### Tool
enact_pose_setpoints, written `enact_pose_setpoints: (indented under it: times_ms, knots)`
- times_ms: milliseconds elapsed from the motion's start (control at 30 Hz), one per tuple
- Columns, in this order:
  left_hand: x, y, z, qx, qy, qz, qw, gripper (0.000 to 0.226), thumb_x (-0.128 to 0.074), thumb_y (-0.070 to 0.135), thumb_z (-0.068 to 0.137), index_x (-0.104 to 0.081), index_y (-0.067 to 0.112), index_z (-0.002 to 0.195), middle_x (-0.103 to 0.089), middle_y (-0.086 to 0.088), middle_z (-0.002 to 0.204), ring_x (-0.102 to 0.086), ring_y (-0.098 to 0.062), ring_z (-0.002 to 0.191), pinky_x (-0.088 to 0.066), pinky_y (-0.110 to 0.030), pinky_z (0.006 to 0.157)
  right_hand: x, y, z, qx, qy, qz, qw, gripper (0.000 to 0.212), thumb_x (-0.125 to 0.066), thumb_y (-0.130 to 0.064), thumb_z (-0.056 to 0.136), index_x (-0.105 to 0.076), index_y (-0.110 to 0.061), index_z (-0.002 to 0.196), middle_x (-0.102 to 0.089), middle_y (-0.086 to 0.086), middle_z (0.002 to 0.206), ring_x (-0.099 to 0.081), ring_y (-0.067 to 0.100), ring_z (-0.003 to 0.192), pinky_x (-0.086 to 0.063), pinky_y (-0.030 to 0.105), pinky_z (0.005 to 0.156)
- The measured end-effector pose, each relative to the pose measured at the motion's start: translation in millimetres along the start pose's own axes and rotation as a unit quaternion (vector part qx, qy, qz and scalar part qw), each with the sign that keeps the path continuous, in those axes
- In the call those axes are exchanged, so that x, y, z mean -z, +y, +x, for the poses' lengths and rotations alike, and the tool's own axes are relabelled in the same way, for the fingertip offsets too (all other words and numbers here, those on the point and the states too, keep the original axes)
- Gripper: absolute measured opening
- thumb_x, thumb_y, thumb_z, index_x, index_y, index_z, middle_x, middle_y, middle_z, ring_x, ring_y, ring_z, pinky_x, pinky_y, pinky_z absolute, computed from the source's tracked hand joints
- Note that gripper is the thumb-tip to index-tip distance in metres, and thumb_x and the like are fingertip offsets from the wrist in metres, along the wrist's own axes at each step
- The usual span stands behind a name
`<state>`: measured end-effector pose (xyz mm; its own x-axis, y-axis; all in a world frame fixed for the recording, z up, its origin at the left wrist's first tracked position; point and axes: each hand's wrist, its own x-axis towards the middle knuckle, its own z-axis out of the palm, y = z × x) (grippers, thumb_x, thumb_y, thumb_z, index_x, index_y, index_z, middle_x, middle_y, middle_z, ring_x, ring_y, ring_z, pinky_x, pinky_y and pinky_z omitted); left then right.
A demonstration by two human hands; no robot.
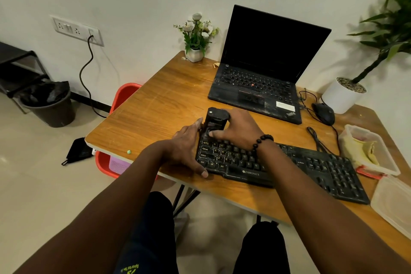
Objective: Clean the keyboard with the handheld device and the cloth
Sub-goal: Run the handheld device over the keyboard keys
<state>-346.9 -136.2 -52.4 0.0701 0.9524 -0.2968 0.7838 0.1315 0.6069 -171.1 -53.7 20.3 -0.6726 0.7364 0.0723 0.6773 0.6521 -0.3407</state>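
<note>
I saw right hand (239, 129) gripping device (214, 123) on keyboard (289, 167); left hand (189, 147) flat, steadying keyboard edge. Wooden surface (166, 95), laptop (262, 69), white wall, bin (50, 104) on floor.

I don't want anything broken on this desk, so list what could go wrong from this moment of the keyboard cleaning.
1. The keyboard lies close to the table's near edge; pushing the handheld device across it might slide it off, though the left hand steadies its end.
2. The right hand works just in front of the dusty laptop; dislodged dirt may land there.
3. The keyboard's cable could snag the open plastic container.
</note>
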Motion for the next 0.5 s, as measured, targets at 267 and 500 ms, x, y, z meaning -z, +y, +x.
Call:
enact_pose_setpoints:
  times_ms: [267,500]
  knots:
    - [0.6,2.2,-0.3,-0.007,0.0,0.013,1.0,0.165,-0.086,0.075,0.033,0.017,0.033,0.155,-0.012,0.0,0.161,-0.011,-0.03,0.15,-0.02,-0.056,0.121,-1.3,-3.0,-0.1,0.024,-0.005,-0.07,0.997,0.035,-0.072,-0.049,0.075,-0.06,-0.032,0.102,-0.06,-0.006,0.097,-0.049,0.015,0.095,-0.041,0.03,0.072]
    - [0.7,2.3,-0.5,-0.012,-0.003,0.008,1.0,0.164,-0.089,0.07,0.039,0.024,0.036,0.153,-0.007,-0.001,0.163,-0.007,-0.031,0.151,-0.017,-0.059,0.121,5.1,2.4,-8.2,0.014,0.023,-0.07,0.997,0.043,-0.072,-0.049,0.076,-0.061,-0.03,0.113,-0.055,-0.008,0.094,-0.046,0.015,0.093,-0.037,0.03,0.075]
